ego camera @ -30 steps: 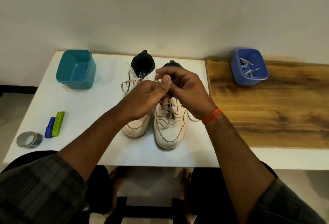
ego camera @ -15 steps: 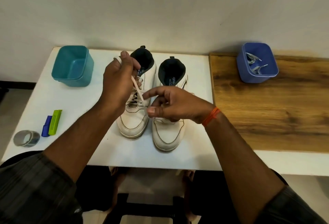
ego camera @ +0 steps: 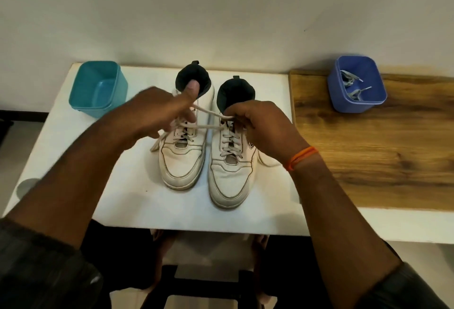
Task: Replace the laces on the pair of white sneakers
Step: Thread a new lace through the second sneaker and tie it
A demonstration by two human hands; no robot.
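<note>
Pale wall behind; below it a white counter (ego camera: 73,166) adjoins a wood-grain surface (ego camera: 383,149) on its right. Two white sneakers stand side by side near the counter's middle, toes toward the near edge, heels toward the wall: the left sneaker (ego camera: 183,159) and the right sneaker (ego camera: 231,173). Both carry lacing through their eyelets. The left hand (ego camera: 157,114), thumb raised, hovers over the left sneaker's tongue with its fingers curled on a lace (ego camera: 208,119); two strands of it run nearly level across the gap between the shoes to the right hand (ego camera: 260,124), whose fingertips pinch it above the right sneaker's upper eyelets. The lace's long axis thus lies left to right, crossing the shoes' length. Which sneaker it threads cannot be told, since the left hand's grip is blurred. A loose end trails on the counter left of the left sneaker. A teal tub (ego camera: 98,87) sits at the far left corner; a blue tub (ego camera: 356,83) holding grey laces (ego camera: 351,85) rests on the wood surface, well apart from the right hand. Nothing stands between hands and shoes.
</note>
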